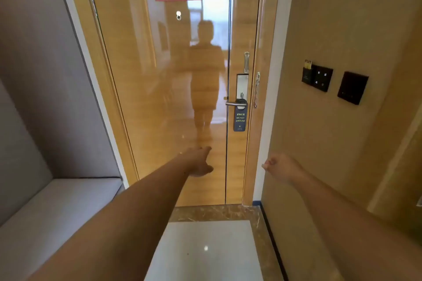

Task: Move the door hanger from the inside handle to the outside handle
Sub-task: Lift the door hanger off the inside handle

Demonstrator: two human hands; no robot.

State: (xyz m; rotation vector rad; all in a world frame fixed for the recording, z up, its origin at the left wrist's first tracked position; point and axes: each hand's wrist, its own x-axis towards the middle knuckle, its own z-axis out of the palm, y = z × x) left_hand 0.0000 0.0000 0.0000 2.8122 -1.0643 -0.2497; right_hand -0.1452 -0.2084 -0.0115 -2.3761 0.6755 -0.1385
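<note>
Hanger (239,118) hangs on the inside handle (235,104), right of frame centre. Probably light, thin card: grasp its lower body and lift the loop off. Left hand (201,163) open, empty; right hand (279,166) loosely curled, empty.

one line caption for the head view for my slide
Both hands, left and right, reach toward a closed door whose handle carries a hanger.

1 door hanger (239,118); 1 inside handle (234,103); 2 hands; 2 dark wall panels; 1 door chain (257,91)
</note>
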